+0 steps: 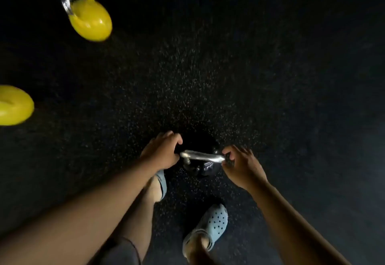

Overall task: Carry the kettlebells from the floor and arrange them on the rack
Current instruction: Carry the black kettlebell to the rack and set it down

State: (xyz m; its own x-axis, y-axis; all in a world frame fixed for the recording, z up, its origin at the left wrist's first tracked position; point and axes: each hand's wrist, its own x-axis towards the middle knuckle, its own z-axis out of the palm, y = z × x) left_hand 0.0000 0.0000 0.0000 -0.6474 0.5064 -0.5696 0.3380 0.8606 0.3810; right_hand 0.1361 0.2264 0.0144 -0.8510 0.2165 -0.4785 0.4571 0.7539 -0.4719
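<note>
I find the black kettlebell (201,165) standing on the floor directly in front of the feet, its bright metal handle (202,156) uppermost and lying crosswise between my two hands. My left hand (161,153) is curled at the left end of the handle, fingers bent and close together; whether they have closed fully round the bar I cannot tell, as the frame is blurred there. My right hand (241,166) is at the right end, thumb and forefinger pinching the bar's tip while the other fingers fan loosely apart.

Assessment: the grip is not yet sound for a lift. I judge the right hand should wrap all fingers round the bar, not pinch it, and both hands should sit evenly about the handle's middle so the bell rises level. The feet in pale blue clogs (210,223) stand close behind the bell; a slip would land near them.

Two yellow kettlebells remain on the floor to the left: one (89,18) far ahead, tilted with its handle toward the top, one (14,105) cut off by the frame's edge.

The floor (291,77) is dark speckled matting, apparently rubber. The room is dim. No rack is in view.
</note>
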